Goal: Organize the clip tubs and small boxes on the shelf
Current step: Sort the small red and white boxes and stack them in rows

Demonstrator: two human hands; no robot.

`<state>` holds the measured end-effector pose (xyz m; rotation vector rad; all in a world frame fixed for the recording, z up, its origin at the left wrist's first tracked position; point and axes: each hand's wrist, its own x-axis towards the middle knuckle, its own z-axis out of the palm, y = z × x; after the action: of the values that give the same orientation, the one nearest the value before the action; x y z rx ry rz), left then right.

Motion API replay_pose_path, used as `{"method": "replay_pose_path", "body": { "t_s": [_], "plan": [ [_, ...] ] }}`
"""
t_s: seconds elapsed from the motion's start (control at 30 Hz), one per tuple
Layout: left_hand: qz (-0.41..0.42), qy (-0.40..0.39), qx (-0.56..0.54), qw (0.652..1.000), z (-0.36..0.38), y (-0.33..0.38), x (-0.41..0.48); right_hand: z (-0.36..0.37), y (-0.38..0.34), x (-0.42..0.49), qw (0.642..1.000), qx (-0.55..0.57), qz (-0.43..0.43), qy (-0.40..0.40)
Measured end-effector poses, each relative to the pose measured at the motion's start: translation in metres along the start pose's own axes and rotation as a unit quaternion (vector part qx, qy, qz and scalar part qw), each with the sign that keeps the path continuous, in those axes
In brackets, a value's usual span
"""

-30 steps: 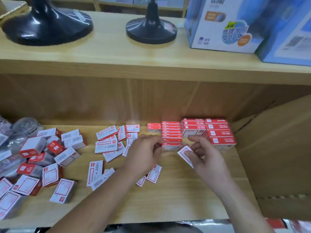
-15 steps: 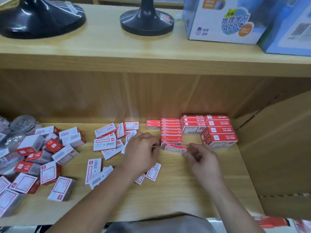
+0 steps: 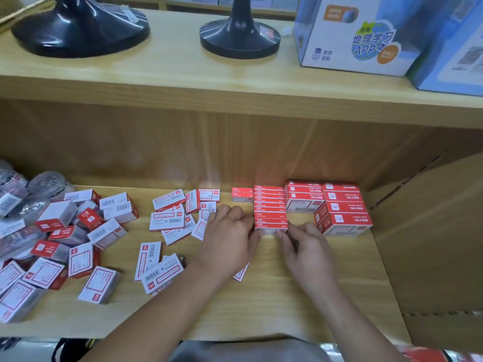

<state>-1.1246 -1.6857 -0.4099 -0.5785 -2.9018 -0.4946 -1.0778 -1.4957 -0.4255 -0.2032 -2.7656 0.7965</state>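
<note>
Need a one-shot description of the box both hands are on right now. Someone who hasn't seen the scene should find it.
On the lower shelf, find the neat red stacks at back right. The front box is the nearest one in the narrow row left of them. Unlike its neighbours, it sits between the left hand and right hand, fingertips at both ends.

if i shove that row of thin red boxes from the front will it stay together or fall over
The row of thin red boxes would probably slide as a block: the boxes look stiff and stand packed face to face. It likely won't topple sideways, since the bigger red boxes stand right beside it. The front box, steadied by both hands, seems likeliest to tip once released.
</note>
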Motion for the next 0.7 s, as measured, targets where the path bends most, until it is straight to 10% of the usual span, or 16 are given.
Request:
{"method": "replay_pose_path", "body": {
  "t_s": [0.5,0.7],
  "plan": [
    [-0.043,0.099,-0.038,0.993,-0.045,-0.024,-0.029,-0.022,0.006,-0.016,0.993,0.111,0.034,-0.027],
    [-0.094,0.093,-0.040,0.990,-0.061,-0.043,-0.100,-0.009,-0.041,-0.038,0.971,0.153,-0.013,-0.185]
  ]
}}
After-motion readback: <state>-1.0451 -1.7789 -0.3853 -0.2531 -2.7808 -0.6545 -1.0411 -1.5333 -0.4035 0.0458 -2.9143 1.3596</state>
